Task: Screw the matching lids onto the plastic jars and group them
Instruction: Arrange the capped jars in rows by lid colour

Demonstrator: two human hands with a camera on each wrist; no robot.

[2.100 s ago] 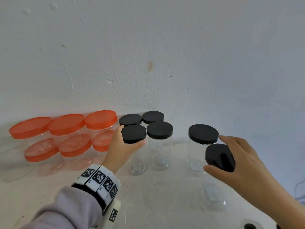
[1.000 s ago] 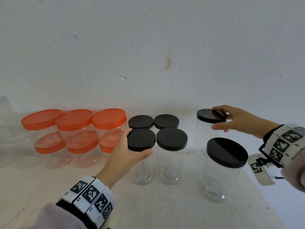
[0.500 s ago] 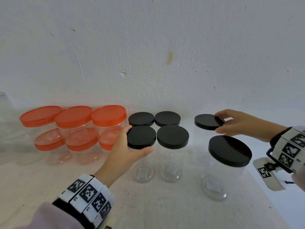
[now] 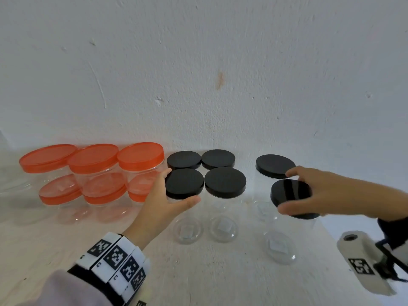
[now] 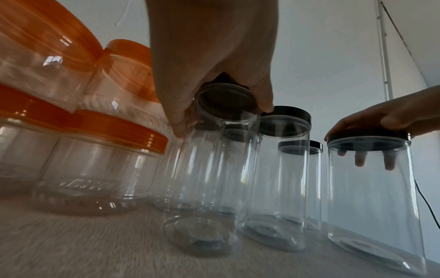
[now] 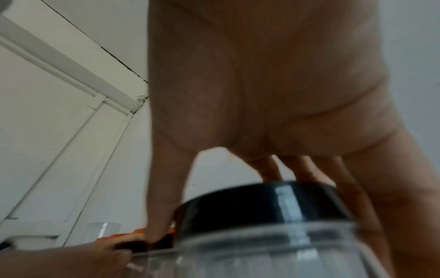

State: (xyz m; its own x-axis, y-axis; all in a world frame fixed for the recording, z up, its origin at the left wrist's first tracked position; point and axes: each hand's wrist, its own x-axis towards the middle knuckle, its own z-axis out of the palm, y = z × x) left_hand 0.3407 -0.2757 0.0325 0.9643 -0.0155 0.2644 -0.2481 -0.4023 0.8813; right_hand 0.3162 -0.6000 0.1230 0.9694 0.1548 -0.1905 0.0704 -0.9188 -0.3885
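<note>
Four narrow clear jars with black lids stand in a square by the wall. My left hand [image 4: 179,187] grips the lid of the front-left narrow jar [image 4: 184,184], thumb in front and fingers behind; the left wrist view shows this jar [image 5: 214,159] under my left hand [image 5: 221,112]. To the right stand two wide jars with black lids. My right hand [image 4: 286,192] grips the lid of the front wide jar [image 4: 291,193], which looks tipped toward me. The right wrist view shows its fingers [image 6: 164,206] around this black lid [image 6: 262,203]. The rear wide jar [image 4: 274,165] stands free.
Several orange-lidded jars [image 4: 95,157] are stacked two high against the wall at the left, right beside the narrow jars. The table [image 4: 220,283] is bare in front and its right edge [image 4: 326,230] runs close to the wide jars.
My right hand left the rear wide jar's lid and came forward onto the front wide jar's lid, which now looks tilted. My left hand has stayed on the narrow jar's lid.
</note>
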